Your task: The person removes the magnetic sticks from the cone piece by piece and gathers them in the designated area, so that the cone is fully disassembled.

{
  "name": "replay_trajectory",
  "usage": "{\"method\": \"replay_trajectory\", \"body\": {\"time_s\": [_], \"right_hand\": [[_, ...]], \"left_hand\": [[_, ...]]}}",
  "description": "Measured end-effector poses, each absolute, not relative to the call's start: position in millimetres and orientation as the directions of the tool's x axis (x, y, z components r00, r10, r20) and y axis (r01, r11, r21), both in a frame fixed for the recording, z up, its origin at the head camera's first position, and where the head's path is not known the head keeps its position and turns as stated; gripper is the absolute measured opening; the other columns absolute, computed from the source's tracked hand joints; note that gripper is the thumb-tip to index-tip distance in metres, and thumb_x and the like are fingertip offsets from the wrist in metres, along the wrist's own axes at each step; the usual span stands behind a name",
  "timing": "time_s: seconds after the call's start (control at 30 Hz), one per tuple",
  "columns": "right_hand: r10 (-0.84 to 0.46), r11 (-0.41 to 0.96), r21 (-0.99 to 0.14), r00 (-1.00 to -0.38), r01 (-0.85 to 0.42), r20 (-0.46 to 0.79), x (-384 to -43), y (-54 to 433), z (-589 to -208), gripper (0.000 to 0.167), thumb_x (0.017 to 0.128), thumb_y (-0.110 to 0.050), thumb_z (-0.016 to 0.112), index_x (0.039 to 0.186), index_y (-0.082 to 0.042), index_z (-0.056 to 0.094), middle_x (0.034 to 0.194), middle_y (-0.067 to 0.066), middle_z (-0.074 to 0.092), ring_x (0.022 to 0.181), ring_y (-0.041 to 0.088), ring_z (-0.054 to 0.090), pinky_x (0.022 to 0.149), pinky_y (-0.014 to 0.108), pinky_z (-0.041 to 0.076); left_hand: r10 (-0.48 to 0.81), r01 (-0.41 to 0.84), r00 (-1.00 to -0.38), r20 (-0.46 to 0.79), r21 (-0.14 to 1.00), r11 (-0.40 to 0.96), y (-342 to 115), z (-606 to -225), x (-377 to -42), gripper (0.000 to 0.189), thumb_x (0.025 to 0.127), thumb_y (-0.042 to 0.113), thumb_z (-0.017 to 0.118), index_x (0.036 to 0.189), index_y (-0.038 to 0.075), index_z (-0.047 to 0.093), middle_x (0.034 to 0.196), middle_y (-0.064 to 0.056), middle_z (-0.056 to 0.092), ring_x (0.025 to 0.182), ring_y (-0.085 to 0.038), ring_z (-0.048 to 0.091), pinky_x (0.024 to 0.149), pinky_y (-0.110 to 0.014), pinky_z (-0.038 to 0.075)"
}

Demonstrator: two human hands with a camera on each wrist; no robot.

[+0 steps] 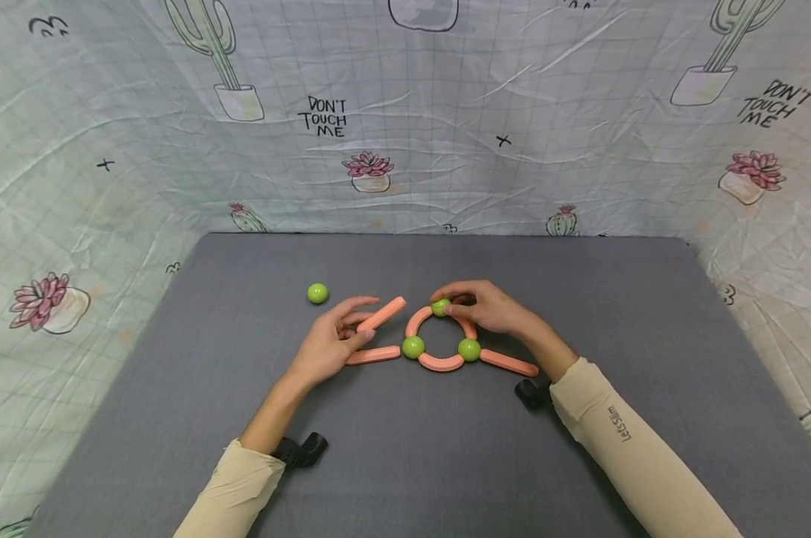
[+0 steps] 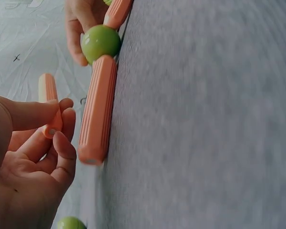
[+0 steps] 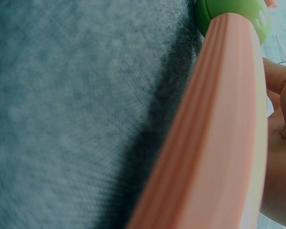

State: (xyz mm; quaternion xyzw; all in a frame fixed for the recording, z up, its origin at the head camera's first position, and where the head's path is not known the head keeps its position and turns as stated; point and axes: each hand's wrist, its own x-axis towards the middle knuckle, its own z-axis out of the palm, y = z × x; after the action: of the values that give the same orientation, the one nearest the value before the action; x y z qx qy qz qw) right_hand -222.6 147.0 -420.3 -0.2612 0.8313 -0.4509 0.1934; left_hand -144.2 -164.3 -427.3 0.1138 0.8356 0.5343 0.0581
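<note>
My left hand (image 1: 327, 340) pinches a straight orange ribbed stick (image 1: 385, 312) between thumb and fingers, raised off the table; a small grey dot marks its end in the left wrist view. My right hand (image 1: 489, 305) holds a green ball (image 1: 440, 307) at the top of a ring of curved orange pieces (image 1: 442, 364). Two more green balls, one at the ring's lower left (image 1: 413, 347) and one at its lower right (image 1: 469, 350), join the curves. Straight sticks lie outward from them, a left one (image 2: 97, 109) and a right one (image 3: 219, 119).
A loose green ball (image 1: 318, 294) lies beyond my left hand. The grey table (image 1: 405, 463) runs back to a patterned cloth (image 1: 439, 97) hanging behind and at both sides. Black wrist devices, left (image 1: 304, 450) and right (image 1: 531, 394), hang under my forearms.
</note>
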Motion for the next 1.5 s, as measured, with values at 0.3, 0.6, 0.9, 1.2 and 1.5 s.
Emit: {"method": "replay_trajectory", "body": {"time_s": [0.3,0.6,0.9,1.2,1.5], "right_hand": [[-0.61,0.456,-0.848,-0.788,-0.269,-0.078,-224,147,-424,0.032,0.105,-0.013,0.063,0.137,-0.012,0.069,0.136,0.012,0.07,0.119,0.029,0.067,0.1,0.045,0.054],[-0.604,0.461,-0.845,-0.793,-0.27,-0.075,-225,147,-423,0.032,0.105,-0.014,0.063,0.136,-0.013,0.069,0.137,0.012,0.07,0.121,0.03,0.067,0.102,0.047,0.054],[-0.597,0.46,-0.85,-0.798,-0.255,-0.083,-225,147,-424,0.032,0.104,-0.014,0.064,0.136,-0.014,0.07,0.135,0.01,0.071,0.119,0.027,0.067,0.1,0.043,0.054],[-0.608,0.449,-0.852,-0.791,-0.27,-0.07,-223,147,-428,0.032,0.105,-0.015,0.063,0.137,-0.013,0.069,0.133,0.012,0.071,0.116,0.028,0.068,0.098,0.043,0.055],[-0.6,0.462,-0.847,-0.796,-0.262,-0.081,-224,147,-426,0.032,0.105,-0.015,0.064,0.136,-0.016,0.07,0.133,0.01,0.071,0.117,0.025,0.068,0.098,0.04,0.055]], "left_hand": [[0.18,0.113,-0.983,0.027,0.865,0.49,-185,-430,-144,0.032,0.096,0.015,0.077,0.126,0.018,0.07,0.118,-0.006,0.079,0.07,-0.015,0.053,0.059,-0.023,0.041],[0.109,0.098,-0.993,0.045,0.832,0.546,-202,-430,-142,0.025,0.096,0.023,0.077,0.12,0.02,0.075,0.111,-0.007,0.079,0.068,-0.011,0.056,0.058,-0.022,0.043],[0.093,0.133,-0.991,0.096,0.767,0.628,-223,-435,-142,0.025,0.095,0.025,0.078,0.119,0.019,0.077,0.112,-0.005,0.075,0.095,-0.011,0.063,0.074,-0.021,0.051],[0.107,0.121,-0.992,0.066,0.732,0.671,-243,-439,-142,0.025,0.095,0.026,0.079,0.119,0.02,0.078,0.114,-0.005,0.073,0.099,-0.013,0.061,0.081,-0.022,0.049],[0.104,0.127,-0.992,0.076,0.71,0.693,-252,-439,-146,0.024,0.093,0.023,0.081,0.117,0.021,0.08,0.113,-0.006,0.075,0.1,-0.018,0.062,0.077,-0.021,0.047]]}}
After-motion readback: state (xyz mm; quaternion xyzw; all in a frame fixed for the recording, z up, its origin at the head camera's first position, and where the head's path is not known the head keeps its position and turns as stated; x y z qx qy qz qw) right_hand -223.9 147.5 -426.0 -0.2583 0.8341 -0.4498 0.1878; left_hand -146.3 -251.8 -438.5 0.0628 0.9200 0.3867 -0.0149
